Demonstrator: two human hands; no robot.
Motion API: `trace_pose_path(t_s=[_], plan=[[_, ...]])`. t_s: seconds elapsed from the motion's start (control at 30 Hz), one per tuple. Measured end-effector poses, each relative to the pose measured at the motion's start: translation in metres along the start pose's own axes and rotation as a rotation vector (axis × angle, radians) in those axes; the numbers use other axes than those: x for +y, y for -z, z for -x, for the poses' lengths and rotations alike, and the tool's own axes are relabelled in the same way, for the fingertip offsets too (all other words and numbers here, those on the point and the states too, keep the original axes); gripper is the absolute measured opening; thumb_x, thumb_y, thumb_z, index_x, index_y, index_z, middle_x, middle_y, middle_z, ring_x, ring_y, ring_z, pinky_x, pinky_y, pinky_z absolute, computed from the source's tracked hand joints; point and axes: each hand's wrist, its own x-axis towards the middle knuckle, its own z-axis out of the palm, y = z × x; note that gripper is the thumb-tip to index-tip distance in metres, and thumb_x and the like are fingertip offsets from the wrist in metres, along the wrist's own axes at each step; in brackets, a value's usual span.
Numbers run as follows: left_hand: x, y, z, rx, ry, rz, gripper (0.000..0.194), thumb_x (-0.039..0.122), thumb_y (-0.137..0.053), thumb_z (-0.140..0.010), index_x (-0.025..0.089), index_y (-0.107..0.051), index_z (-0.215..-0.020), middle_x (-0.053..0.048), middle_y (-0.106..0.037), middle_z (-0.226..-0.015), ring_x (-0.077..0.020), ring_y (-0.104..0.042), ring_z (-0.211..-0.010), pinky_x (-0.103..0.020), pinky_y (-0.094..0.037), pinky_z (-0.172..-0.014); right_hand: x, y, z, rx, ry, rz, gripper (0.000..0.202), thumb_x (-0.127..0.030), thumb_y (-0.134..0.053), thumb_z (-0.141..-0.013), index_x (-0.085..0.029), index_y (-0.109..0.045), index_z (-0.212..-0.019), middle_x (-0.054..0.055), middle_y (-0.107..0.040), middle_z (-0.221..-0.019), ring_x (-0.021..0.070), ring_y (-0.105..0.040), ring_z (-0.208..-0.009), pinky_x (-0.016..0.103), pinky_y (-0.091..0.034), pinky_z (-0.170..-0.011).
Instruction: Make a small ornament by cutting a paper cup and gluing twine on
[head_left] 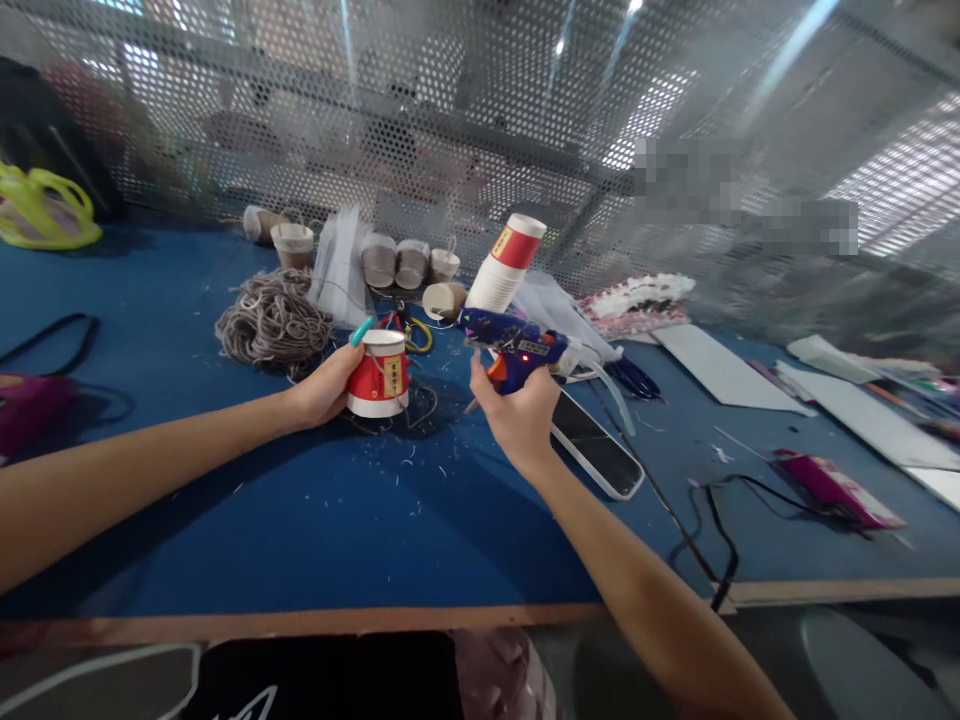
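Note:
My left hand [330, 385] grips a red and white paper cup [379, 375] by its left side, just over the blue table. A length of grey cord [427, 400] hangs along the cup's right side. In my right hand [525, 415] is a blue hot glue gun [510, 335], its nozzle pointing left and a small red light glowing on its body. The orange trigger shows by my fingers. Behind the cup lie a heap of grey cord [274, 320] and scissors with yellow and red handles [416, 335].
A leaning stack of paper cups [506, 265] stands behind the glue gun. Cord-wrapped cups [394, 262] line the back near the perforated metal screen [450, 120]. A phone [596, 445] lies right of my right hand, with white boards [727, 370] and a purple pouch [836, 488] beyond.

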Motion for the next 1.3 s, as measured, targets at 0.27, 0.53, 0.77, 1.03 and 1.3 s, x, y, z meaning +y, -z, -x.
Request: trace_pose_path(t_s=[0.27,0.53,0.77,1.03,1.3], plan=[[-0.005,0.011,-0.003,-0.105,-0.015,0.04,0.055,0.06,-0.06,-0.085,0.016,-0.064,-0.118,-0.013,-0.075,-0.104,-0.0341,-0.068,-0.109,-0.052,-0.05,-0.1,-0.02,-0.001,0.019,-0.052,0.158,0.033,0.025,-0.037,-0.064,-0.074,-0.024,-0.049,-0.06,-0.003,-0.056,-0.048,0.0142,-0.056,-0.044,0.028,-0.046,-0.047],[-0.01,0.009,-0.006,-0.096,-0.084,0.059,0.052,0.06,-0.063,-0.083,0.02,-0.062,-0.117,-0.013,-0.071,-0.119,-0.0363,-0.06,-0.123,-0.055,-0.045,-0.105,-0.013,-0.004,0.02,-0.089,0.152,0.108,0.027,-0.038,-0.062,-0.075,-0.024,-0.045,-0.059,-0.003,-0.053,-0.048,0.0131,-0.052,-0.043,0.028,-0.046,-0.047],[-0.012,0.008,-0.008,-0.083,-0.113,0.058,0.054,0.058,-0.065,-0.082,0.021,-0.06,-0.121,-0.012,-0.069,-0.123,-0.0369,-0.056,-0.127,-0.057,-0.04,-0.108,-0.016,-0.004,0.021,-0.106,0.139,0.09,0.026,-0.037,-0.061,-0.076,-0.025,-0.043,-0.06,-0.004,-0.052,-0.047,0.0144,-0.053,-0.044,0.028,-0.046,-0.047],[-0.009,0.007,-0.007,-0.135,-0.122,0.036,0.064,0.061,-0.062,-0.083,0.024,-0.052,-0.135,-0.012,-0.07,-0.123,-0.0346,-0.06,-0.123,-0.053,-0.042,-0.107,-0.01,-0.005,0.021,-0.113,0.184,0.113,0.016,-0.034,-0.06,-0.078,-0.024,-0.053,-0.066,-0.002,-0.054,-0.05,0.0181,-0.06,-0.053,0.031,-0.053,-0.057],[-0.011,0.006,-0.008,-0.134,-0.131,0.035,0.065,0.062,-0.063,-0.082,0.022,-0.054,-0.132,-0.013,-0.07,-0.122,-0.034,-0.062,-0.12,-0.054,-0.042,-0.107,-0.008,-0.006,0.022,-0.114,0.192,0.105,0.011,-0.031,-0.059,-0.078,-0.023,-0.056,-0.07,0.002,-0.059,-0.06,0.0214,-0.066,-0.067,0.034,-0.055,-0.064]])
